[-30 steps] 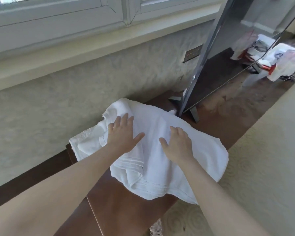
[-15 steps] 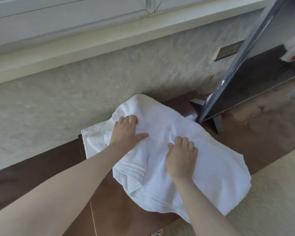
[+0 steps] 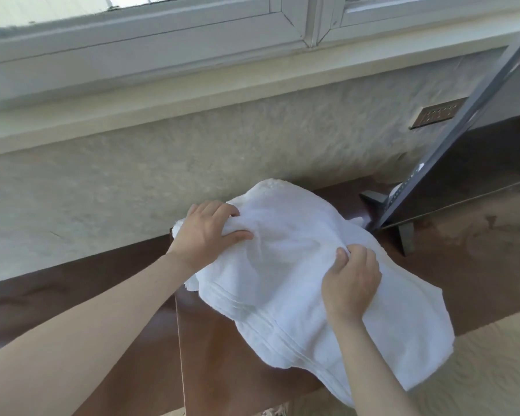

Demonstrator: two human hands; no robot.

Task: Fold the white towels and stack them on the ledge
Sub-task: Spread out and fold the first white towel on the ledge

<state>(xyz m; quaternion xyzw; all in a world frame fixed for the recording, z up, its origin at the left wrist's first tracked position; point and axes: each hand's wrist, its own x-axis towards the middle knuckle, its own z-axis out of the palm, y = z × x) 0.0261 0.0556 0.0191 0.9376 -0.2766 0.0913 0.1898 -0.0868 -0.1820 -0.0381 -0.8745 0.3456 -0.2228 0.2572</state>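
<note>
Step in hand: we judge we are gathering the white towel (image 3: 297,265) to make or tighten a fold; it is bunched and rumpled, not yet a neat rectangle.
Towel's place: it lies on the dark brown ledge (image 3: 102,283) under the window, its far end touching the textured wall at about 12 o'clock, its near right corner hanging over the ledge's front edge toward 5 o'clock.
Left hand (image 3: 206,232): our grip here is closed on the towel's far left edge, fingers curled over a roll of cloth, thumb pressed on top and pointing to 3 o'clock.
Right hand (image 3: 350,280): fingers curled, pinching a ridge of cloth near the towel's middle.
Beside it: a dark flat screen (image 3: 463,151) on its stand leans at 2 o'clock, its foot just beside the towel.
Stack: we see no finished pile; whether other towels lie beneath this one we cannot tell.
Next move calls for: lifting both pinched parts together, carrying the far edge toward 6 o'clock to lie on the near edge, then smoothing flat, we think.
Watch for: the overhanging corner dragging the cloth off the ledge, and snagging the screen's foot.
</note>
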